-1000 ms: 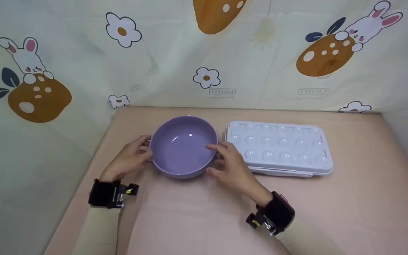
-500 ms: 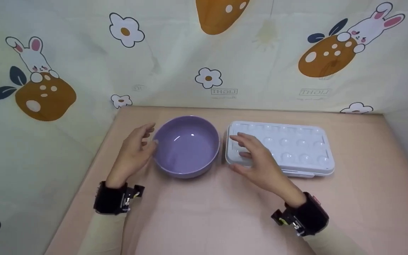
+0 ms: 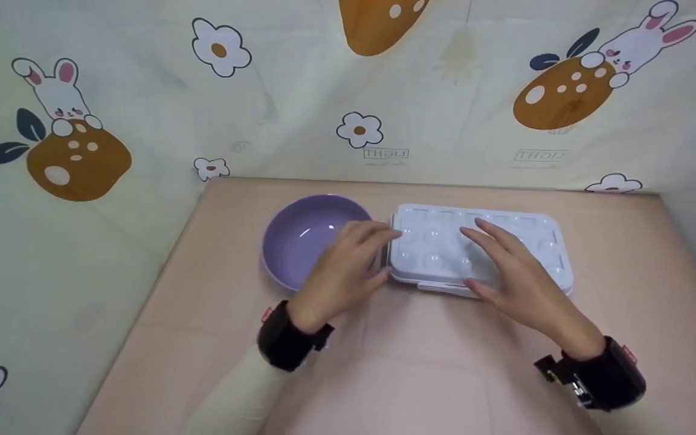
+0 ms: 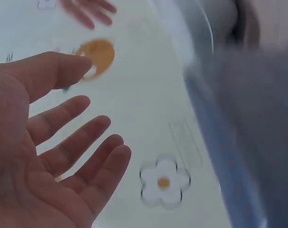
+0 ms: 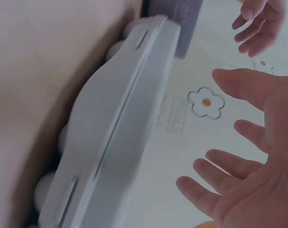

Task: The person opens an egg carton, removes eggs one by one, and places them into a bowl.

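Note:
A white lidded egg box point(image 3: 420, 266) with rows of round bumps lies on the table. Close on its left stands a purple bowl point(image 3: 293, 241), partly covered by my left hand point(image 3: 345, 266) in the head view. That hand reaches across the bowl with its fingertips right at the box's left end, fingers loosely bent and holding nothing. Over the box's right half is my right hand point(image 3: 520, 281), thumb and fingers spread apart. In the right wrist view the long front side of the egg box point(image 5: 110, 104) shows with its clasps, apart from the fingers point(image 5: 234, 166).
A pinkish table cover point(image 3: 396, 374) lies under everything. Behind it hangs a pale backdrop point(image 3: 287, 115) printed with rabbits and flowers, which also runs along the left side. The table's back edge is just beyond the bowl and box.
My right hand has let go of the bowl and moved right, over the egg box. My left hand has left the bowl's left side and crossed to the box's left end.

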`<state>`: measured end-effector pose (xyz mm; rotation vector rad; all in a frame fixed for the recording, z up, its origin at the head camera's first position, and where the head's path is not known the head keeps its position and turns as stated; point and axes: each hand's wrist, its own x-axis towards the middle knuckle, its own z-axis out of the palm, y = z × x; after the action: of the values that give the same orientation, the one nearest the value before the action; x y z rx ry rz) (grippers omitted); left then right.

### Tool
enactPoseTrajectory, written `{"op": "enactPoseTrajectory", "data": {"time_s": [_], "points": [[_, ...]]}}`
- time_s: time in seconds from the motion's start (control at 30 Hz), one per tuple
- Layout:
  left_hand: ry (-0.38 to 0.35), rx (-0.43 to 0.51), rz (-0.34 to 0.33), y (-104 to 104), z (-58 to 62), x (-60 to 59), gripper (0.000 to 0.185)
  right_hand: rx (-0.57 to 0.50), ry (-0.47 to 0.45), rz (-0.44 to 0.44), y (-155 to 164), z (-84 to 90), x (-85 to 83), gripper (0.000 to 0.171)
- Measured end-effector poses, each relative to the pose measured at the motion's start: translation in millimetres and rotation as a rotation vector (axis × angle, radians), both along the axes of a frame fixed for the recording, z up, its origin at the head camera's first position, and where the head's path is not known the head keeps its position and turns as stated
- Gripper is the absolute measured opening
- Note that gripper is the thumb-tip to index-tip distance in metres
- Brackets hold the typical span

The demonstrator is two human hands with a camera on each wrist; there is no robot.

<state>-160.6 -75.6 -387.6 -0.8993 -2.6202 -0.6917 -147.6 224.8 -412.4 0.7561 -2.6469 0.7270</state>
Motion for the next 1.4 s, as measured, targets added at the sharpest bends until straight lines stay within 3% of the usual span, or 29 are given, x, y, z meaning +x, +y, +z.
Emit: {"op": "enactPoseTrajectory", "data": {"time_s": [0.13,0.33,0.5,0.77,1.03,1.4], "points": [[-0.016,-0.095,-0.042,31.8,-13.9,4.5,0.057,0.086,0.056,-0.019,20.4,-10.4,1.5,0.084],[0.043,-0.319,-0.043,65.3,-31.7,3.4,0.067,0.241,0.099,-0.028,43.5,-28.1,8.7,0.088],[0.095,-0.461,-0.002,82.4,-44.9,3.4,0.071,0.387,0.099,-0.049,47.2,-39.1,14.2,0.086],[0.233,-0.653,0.098,95.2,-59.8,5.3,0.065,0.534,0.214,-0.047,43.9,-44.3,14.2,0.077],[0.300,-0.712,0.155,101.5,-71.5,6.9,0.059,0.568,0.334,-0.070,35.5,-50.0,15.3,0.070],[0.329,-0.669,0.167,106.8,-72.9,4.0,0.054,0.656,0.383,-0.121,24.3,-51.2,16.8,0.059]]}}
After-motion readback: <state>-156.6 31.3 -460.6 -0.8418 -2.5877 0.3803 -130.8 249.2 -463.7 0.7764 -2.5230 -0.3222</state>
